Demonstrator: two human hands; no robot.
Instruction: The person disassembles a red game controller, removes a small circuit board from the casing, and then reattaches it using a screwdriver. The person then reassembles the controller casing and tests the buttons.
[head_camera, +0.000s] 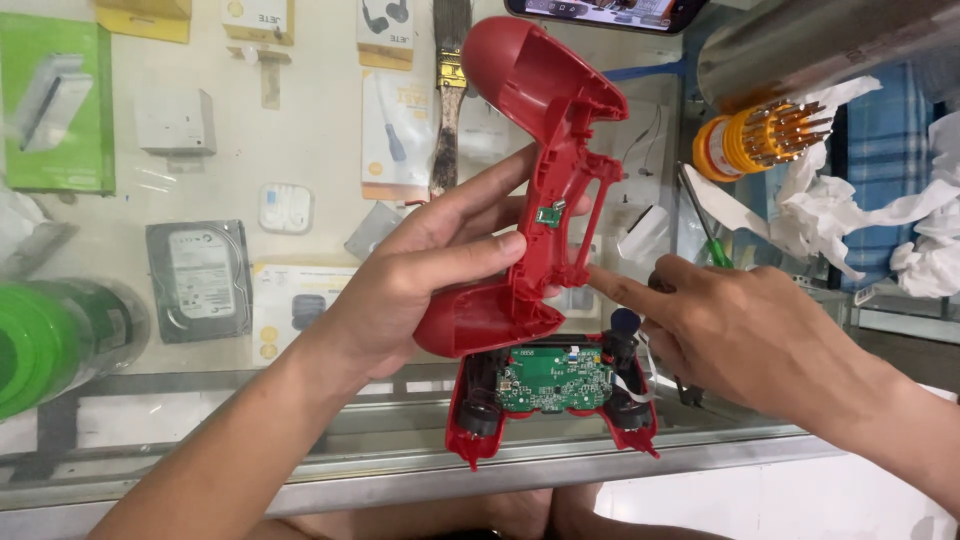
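**Rear shell lifted clear of controller**

The red rear shell (535, 190) was held upright above the counter's front edge, the left hand (420, 275) clasped around its lower grip. The right hand (745, 330) held nothing, forefinger extended to the shell's inner frame. The open red controller half (553, 390), green board exposed, lay below. Judgement: support the shell steadily; avoid straining the white ribbon. The orange screwdriver-bit holder (745, 140) sat towards the far right.

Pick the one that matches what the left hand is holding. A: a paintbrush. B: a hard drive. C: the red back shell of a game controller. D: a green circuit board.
C: the left hand grips the red shell upright above the opened controller half, while the right hand points a finger at it.
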